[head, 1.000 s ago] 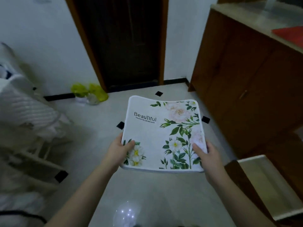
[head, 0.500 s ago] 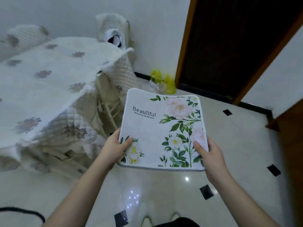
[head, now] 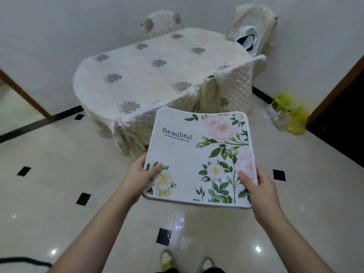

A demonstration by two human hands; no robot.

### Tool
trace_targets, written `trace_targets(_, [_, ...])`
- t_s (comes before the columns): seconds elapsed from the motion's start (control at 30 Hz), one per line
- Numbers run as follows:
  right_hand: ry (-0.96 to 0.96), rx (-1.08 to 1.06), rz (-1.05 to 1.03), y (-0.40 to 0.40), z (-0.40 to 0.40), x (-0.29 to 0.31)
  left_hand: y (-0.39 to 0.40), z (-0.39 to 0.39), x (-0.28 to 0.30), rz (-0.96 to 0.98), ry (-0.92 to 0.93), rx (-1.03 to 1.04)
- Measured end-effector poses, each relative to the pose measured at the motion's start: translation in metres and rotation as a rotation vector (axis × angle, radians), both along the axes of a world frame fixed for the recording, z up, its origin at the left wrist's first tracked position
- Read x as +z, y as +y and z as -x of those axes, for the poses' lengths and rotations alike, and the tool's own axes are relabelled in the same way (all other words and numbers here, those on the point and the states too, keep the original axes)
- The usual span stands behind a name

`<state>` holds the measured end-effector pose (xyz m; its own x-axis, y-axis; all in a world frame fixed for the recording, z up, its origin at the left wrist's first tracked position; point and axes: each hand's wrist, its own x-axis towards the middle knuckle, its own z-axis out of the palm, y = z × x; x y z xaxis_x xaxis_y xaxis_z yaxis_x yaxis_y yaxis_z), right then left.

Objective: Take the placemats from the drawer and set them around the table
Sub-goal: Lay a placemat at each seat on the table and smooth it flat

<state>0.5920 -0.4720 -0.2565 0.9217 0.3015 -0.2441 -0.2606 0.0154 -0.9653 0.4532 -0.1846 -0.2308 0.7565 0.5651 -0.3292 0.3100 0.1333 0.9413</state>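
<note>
I hold a stack of white placemats [head: 189,154] flat in front of me; the top one has green leaves, pale flowers and the word "BeauTiful". My left hand [head: 139,176] grips the near left corner, thumb on top. My right hand [head: 260,188] grips the near right corner the same way. Beyond the placemats stands the oval table [head: 157,75], covered in a white cloth with brown flower motifs. The drawer is out of view.
Quilted chair covers: one chair [head: 161,24] behind the table, one [head: 254,28] at its far right, more tucked under the near side. Yellow plastic bags [head: 289,113] lie on the floor by a dark doorway at right. Glossy tiled floor [head: 59,194] around me.
My view has swung left from the cabinet and doorway until the table lies straight ahead. The placemats stay in both hands, held the same way.
</note>
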Motion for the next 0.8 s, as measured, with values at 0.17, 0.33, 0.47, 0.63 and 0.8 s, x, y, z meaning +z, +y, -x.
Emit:
trace_targets(0.17, [0.061,0.169,-0.05,0.045,0.001,-0.004,0.011,0.055,0.002,0.003,-0.01,0.216])
trace_targets(0.33, [0.123,0.371,-0.087,0.111,0.022,0.0,0.032,0.13,-0.006,-0.033,-0.048,0.404])
trace_targets(0.47, [0.11,0.52,-0.107,0.172,0.055,0.007,0.061,0.187,-0.013,-0.034,-0.056,0.553])
trace_targets(0.63, [0.067,0.629,-0.093,0.249,0.102,0.012,0.106,0.251,-0.019,-0.033,-0.099,0.679])
trace_targets(0.8, [0.084,0.714,-0.083,0.327,0.163,0.007,0.167,0.319,-0.019,-0.081,-0.116,0.757])
